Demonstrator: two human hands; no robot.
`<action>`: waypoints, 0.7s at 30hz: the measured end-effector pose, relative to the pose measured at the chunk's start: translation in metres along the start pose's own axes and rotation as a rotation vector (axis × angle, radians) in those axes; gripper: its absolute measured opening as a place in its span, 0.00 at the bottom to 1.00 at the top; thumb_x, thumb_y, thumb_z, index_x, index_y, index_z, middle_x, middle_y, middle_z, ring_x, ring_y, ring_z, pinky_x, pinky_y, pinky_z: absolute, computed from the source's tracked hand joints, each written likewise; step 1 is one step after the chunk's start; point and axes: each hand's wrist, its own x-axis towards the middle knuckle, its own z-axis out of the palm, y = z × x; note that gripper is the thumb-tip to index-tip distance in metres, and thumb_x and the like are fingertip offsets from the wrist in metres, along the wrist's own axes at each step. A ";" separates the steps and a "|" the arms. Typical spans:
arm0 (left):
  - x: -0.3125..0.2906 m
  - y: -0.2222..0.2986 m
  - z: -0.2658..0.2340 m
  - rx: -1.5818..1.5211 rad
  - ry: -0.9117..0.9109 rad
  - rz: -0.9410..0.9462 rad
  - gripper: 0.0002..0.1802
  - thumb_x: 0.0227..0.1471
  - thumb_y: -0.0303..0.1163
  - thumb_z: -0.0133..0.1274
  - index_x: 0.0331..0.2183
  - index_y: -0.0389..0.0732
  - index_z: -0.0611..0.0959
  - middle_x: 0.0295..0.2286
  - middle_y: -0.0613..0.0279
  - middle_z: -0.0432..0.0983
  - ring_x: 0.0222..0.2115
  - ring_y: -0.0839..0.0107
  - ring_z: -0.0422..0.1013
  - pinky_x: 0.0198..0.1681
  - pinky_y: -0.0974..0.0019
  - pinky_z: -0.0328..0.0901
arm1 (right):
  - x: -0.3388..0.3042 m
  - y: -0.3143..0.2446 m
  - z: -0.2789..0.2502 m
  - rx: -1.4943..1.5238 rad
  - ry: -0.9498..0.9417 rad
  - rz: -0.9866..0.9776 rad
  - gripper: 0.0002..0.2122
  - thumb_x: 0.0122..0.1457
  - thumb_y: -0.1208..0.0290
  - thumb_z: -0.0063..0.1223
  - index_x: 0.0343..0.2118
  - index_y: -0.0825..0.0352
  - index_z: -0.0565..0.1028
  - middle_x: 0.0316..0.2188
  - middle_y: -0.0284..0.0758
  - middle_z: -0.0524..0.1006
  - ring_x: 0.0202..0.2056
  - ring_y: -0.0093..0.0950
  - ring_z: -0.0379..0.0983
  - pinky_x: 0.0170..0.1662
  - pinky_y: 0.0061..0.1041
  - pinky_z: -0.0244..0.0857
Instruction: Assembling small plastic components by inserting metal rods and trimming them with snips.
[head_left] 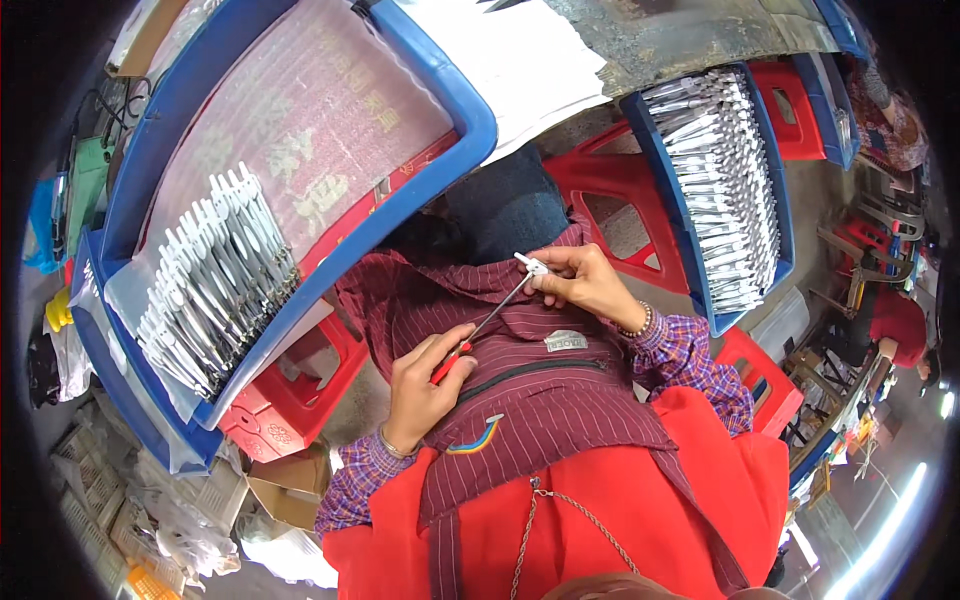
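Above my lap, my left hand (425, 385) is closed round the red handle of a thin-shafted screwdriver-like tool (492, 318). Its slim metal shaft slants up to the right, its far end at a small white piece (533, 266). My right hand (588, 284) pinches that white piece between thumb and fingers; the fingers cover part of it. Whether the tip touches the piece or goes into it is too small to tell. Beneath both hands lies the maroon pinstriped apron (530, 375) that I wear.
At left, a large blue tray (470, 120) holds a pile of slender white-and-silver pieces (215, 285). Right of me, a blue bin (715, 322) full of similar pieces rests on a red stool (640, 240). White paper sheets (510, 60) lie ahead. Another person (895, 325) is at far right.
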 end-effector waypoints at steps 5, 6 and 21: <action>0.001 0.003 0.000 0.030 -0.001 -0.002 0.19 0.42 0.22 0.56 0.41 0.37 0.78 0.29 0.53 0.76 0.28 0.65 0.74 0.31 0.69 0.66 | 0.000 0.001 0.002 -0.009 0.013 -0.015 0.13 0.55 0.77 0.50 0.43 0.73 0.74 0.26 0.33 0.79 0.22 0.14 0.71 0.23 0.13 0.65; 0.001 0.003 0.001 0.030 0.006 0.003 0.19 0.42 0.22 0.56 0.41 0.37 0.78 0.28 0.53 0.76 0.28 0.65 0.74 0.31 0.69 0.66 | 0.000 0.000 0.003 -0.010 0.019 -0.013 0.13 0.55 0.77 0.50 0.43 0.73 0.74 0.26 0.33 0.79 0.22 0.14 0.71 0.23 0.13 0.65; 0.000 0.008 0.001 0.043 0.001 -0.050 0.18 0.43 0.22 0.55 0.41 0.35 0.78 0.31 0.55 0.78 0.32 0.69 0.75 0.37 0.70 0.67 | -0.001 0.003 0.007 -0.033 0.072 -0.072 0.12 0.54 0.75 0.51 0.41 0.73 0.75 0.23 0.34 0.78 0.20 0.15 0.70 0.22 0.15 0.64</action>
